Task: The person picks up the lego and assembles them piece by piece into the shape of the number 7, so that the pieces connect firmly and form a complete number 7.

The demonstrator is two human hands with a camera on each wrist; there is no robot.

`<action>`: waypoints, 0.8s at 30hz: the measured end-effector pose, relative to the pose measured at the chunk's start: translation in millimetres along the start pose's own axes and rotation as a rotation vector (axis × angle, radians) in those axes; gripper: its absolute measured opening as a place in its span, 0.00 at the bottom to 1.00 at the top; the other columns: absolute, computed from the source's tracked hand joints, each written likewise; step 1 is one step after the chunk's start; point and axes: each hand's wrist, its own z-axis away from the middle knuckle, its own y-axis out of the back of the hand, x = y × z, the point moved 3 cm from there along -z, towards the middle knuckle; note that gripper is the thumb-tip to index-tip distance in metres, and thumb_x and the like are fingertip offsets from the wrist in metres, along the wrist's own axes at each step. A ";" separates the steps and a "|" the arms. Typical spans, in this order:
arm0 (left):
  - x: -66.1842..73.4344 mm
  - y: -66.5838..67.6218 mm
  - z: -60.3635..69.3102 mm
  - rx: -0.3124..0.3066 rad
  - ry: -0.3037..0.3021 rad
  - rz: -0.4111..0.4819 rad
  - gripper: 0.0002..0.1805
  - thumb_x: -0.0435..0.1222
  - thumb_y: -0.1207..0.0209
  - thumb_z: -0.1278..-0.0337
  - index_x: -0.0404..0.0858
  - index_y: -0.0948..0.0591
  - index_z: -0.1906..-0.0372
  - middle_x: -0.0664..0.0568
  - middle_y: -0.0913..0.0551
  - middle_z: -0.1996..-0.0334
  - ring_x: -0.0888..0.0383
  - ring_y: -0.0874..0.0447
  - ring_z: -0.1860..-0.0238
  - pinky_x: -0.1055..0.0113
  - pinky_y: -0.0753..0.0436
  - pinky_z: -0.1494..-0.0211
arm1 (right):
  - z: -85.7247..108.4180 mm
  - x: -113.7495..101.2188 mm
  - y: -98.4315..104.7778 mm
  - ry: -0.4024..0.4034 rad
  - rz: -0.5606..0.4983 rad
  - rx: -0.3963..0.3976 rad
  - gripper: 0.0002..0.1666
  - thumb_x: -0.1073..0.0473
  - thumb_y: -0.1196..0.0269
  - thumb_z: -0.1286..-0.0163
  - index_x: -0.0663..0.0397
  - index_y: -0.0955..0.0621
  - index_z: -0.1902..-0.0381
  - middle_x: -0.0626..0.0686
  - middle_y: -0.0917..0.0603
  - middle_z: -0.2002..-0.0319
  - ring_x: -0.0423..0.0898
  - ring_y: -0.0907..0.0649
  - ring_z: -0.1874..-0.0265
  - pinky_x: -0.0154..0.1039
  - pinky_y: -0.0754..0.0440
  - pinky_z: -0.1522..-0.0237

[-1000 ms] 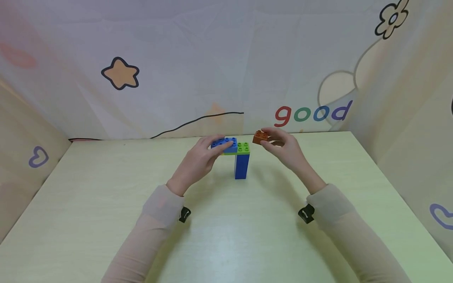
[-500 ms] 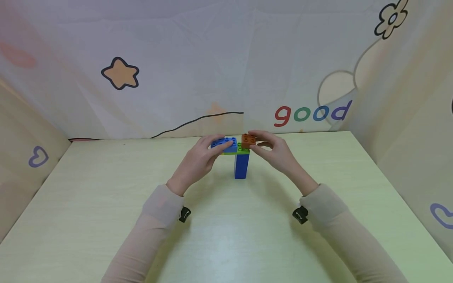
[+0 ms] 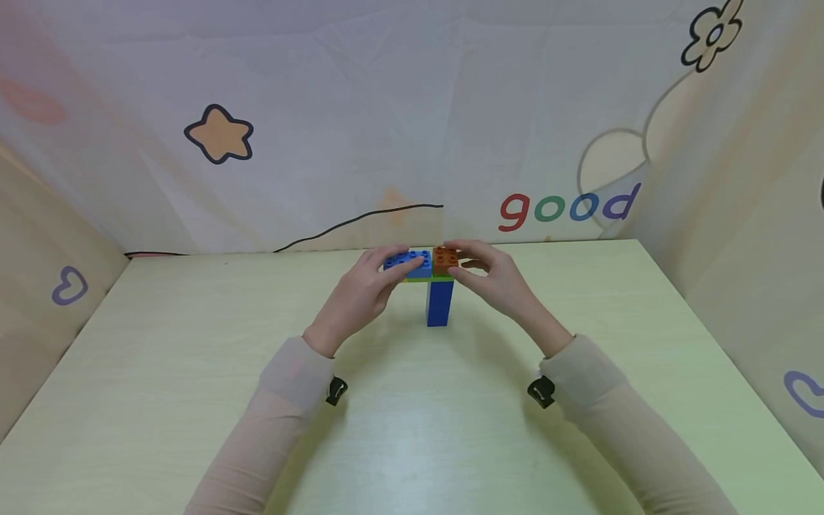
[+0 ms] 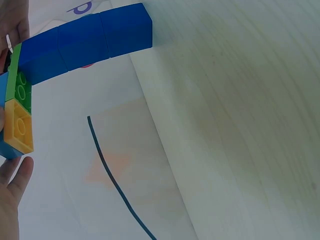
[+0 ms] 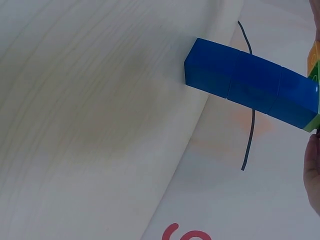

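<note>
A column of 3 dark blue bricks (image 3: 440, 304) stands upright on the table, with a green brick (image 4: 19, 92) across its top. Beside the green brick sits a yellow brick (image 4: 20, 127), its underside showing in the left wrist view. My left hand (image 3: 357, 293) grips a lighter blue brick (image 3: 421, 271) that lies on these two, jutting left past the column. With thumb and fingers my right hand (image 3: 496, 277) pinches an orange-brown brick (image 3: 444, 262) on the green brick, right beside the blue one. Whether it is fully pressed down I cannot tell.
The pale wooden table (image 3: 412, 429) reaches back to a printed cloth wall (image 3: 335, 143) close behind the column. More cloth (image 3: 759, 236) hangs along the right side.
My right hand has moved left and slightly down, bringing the orange-brown brick from the air at the right onto the green brick. The left hand has stayed on the blue brick.
</note>
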 end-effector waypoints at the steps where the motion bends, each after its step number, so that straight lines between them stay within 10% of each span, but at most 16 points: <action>1: 0.0 -0.1 -0.1 -0.001 0.000 0.002 0.24 0.28 0.43 0.38 0.48 0.24 0.38 0.45 0.26 0.39 0.47 0.28 0.39 0.58 0.21 0.38 | 0.0 -0.3 -0.1 0.008 -0.002 -0.001 0.25 0.63 0.41 0.32 0.56 0.27 0.36 0.59 0.26 0.38 0.56 0.24 0.39 0.50 0.24 0.37; 13: -0.5 -0.2 -1.3 0.000 -0.011 0.004 0.24 0.29 0.43 0.38 0.47 0.23 0.38 0.43 0.25 0.40 0.45 0.29 0.36 0.52 0.26 0.33 | 1.6 -5.1 -3.1 0.146 0.127 0.041 0.24 0.67 0.39 0.34 0.62 0.24 0.40 0.61 0.27 0.41 0.57 0.24 0.42 0.52 0.23 0.39; 24: 5.0 -2.0 -3.2 0.079 -0.139 -0.098 0.22 0.33 0.36 0.43 0.39 0.21 0.42 0.43 0.20 0.43 0.48 0.24 0.39 0.51 0.29 0.30 | 7.5 -4.3 -6.6 0.403 0.339 0.116 0.23 0.69 0.36 0.38 0.64 0.22 0.43 0.61 0.24 0.42 0.56 0.23 0.42 0.49 0.19 0.43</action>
